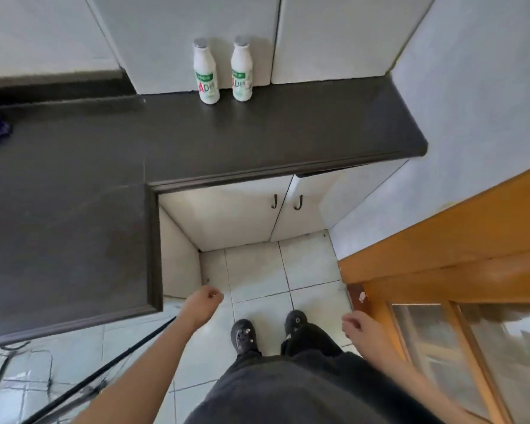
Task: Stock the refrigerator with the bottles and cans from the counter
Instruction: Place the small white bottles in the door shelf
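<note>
Left hand (207, 298): head view, 7 o'clock of centre. Fingers loosely curled, nothing in it. Hangs over the floor (257, 280), just off the counter corner.
Right hand (357, 324): 5 o'clock, loosely curled as well, holds nothing.
Bottles: left bottle (207, 75) and right bottle (242, 71), both at 12 o'clock. Upright at the back of the dark counter (288, 127), close against the wall (166, 41). Near each other, not touching.
Look: identical white plastic bodies, narrow necks, grey caps, green-and-white labels with red lettering. Print too blurred to read.
Cans: none in view.
Fridge: not in view.
Step (my read): reach in for the pickup, well apart from the hands now.
How: both hands free, so one bottle each. Wrap round the body below the neck and lift straight up so neither knocks its neighbour.
Risk: smooth plastic, tall and narrow, so a sideways nudge likely topples it.
</note>
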`<action>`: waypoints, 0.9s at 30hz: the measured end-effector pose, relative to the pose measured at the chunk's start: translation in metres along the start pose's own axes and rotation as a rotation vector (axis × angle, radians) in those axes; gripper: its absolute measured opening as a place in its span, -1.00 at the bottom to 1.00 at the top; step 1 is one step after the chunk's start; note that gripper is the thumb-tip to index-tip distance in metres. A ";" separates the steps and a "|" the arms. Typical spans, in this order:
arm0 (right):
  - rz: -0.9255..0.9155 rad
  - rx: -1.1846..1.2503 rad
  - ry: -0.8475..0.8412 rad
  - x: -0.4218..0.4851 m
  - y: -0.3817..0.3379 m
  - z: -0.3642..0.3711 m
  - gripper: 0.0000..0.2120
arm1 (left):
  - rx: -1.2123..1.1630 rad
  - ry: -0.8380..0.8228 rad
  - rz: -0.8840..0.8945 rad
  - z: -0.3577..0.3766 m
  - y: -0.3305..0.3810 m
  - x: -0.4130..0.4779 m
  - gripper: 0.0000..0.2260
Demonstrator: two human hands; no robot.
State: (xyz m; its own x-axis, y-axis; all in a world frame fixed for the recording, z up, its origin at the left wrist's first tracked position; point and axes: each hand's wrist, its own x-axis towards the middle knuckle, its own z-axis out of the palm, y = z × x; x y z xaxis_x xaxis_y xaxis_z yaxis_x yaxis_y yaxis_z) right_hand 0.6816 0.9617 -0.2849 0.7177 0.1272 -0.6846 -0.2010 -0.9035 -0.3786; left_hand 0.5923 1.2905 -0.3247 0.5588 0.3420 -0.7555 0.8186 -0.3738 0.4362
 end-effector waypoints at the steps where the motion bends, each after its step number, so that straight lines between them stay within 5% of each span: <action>1: -0.010 0.021 0.007 0.006 -0.013 -0.001 -0.79 | -0.014 0.001 0.013 -0.008 0.010 0.007 -0.80; 9: -0.310 0.122 0.149 0.094 -0.143 -0.057 -0.81 | -0.354 0.117 0.187 -0.065 0.088 0.040 -0.88; 16: -0.614 0.268 0.299 0.177 -0.305 -0.136 -0.82 | -0.730 0.585 0.301 -0.164 0.185 0.068 -0.87; 21: -0.804 0.221 0.335 0.215 -0.402 -0.165 -0.74 | -0.650 0.838 0.393 -0.218 0.234 0.097 -0.85; 27: -0.802 0.132 0.350 0.245 -0.465 -0.163 -0.67 | -0.495 0.852 0.462 -0.259 0.265 0.133 -0.67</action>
State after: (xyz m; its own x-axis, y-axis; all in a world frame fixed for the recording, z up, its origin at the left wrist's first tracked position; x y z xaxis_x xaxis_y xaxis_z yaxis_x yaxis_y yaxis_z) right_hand 1.0599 1.3458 -0.1753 0.8344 0.5497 0.0396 0.3904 -0.5388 -0.7465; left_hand 0.9183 1.4596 -0.1830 0.5788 0.8147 0.0364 0.3620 -0.2966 0.8837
